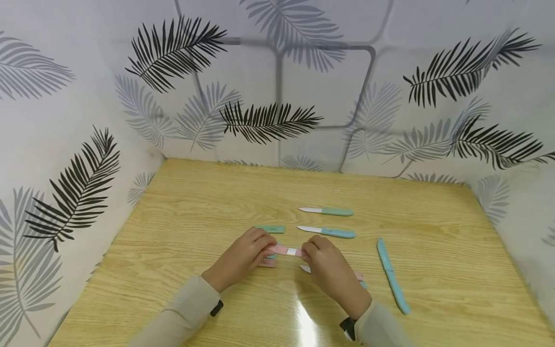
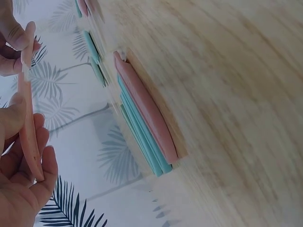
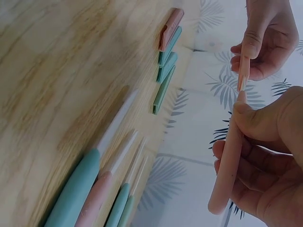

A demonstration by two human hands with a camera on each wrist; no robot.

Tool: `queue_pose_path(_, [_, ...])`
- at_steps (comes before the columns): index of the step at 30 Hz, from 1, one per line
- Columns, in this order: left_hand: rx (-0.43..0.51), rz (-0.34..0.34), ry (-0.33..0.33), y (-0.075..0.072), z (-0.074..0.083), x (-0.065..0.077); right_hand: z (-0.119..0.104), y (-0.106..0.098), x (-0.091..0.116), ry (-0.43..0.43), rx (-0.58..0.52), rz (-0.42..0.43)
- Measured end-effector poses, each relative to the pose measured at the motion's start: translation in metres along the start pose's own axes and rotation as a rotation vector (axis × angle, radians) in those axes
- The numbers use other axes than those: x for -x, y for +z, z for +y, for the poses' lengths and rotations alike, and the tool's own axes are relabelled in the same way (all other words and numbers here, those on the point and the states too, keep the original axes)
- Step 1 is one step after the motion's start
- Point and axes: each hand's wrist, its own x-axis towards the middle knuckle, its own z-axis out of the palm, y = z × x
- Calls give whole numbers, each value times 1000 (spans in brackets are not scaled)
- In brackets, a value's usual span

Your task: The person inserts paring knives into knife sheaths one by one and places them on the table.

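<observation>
My left hand holds a pink knife sheath between thumb and fingers, above the table. From the right, my right hand grips the pink handle of a paring knife. A short stretch of its white blade shows between sheath and handle; the rest of the blade is hidden inside the sheath. Beneath the left hand lie a green sheath, a pink sheath and blue-green sheaths. The right hand partly covers bare knives, including a pink-handled knife and a blue-handled knife.
Farther back on the wooden table lie a green-handled knife and a blue-handled knife, blades pointing left. A sheathed blue knife lies to the right. A leaf-patterned wall surrounds the back and sides.
</observation>
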Motion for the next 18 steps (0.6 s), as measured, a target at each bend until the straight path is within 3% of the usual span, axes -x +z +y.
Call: queue_pose_path(18, [-37, 25, 17, 3, 2, -3, -1, 1, 1, 9, 19, 13])
